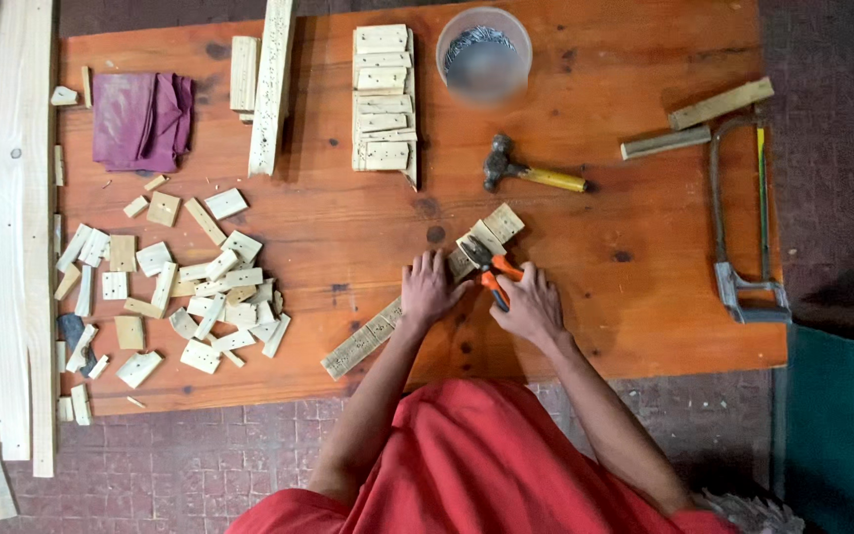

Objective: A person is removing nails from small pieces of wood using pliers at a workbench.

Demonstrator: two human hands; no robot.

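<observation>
A long narrow wooden strip (368,339) lies diagonally on the orange-brown table (644,297), running from the lower left up to small blocks at its upper right end (502,223). My left hand (429,289) presses flat on the strip near its middle. My right hand (530,305) grips orange-handled pliers (492,268), whose dark jaws bite at the strip just right of my left hand.
A hammer (526,173) lies above the strip. A clear tub of nails (483,51) and stacked wood pieces (384,97) sit at the back. Several small cut blocks (185,287) are heaped at left, beside a purple cloth (140,119). A hacksaw (743,218) lies at right; planks (12,237) run along the left edge.
</observation>
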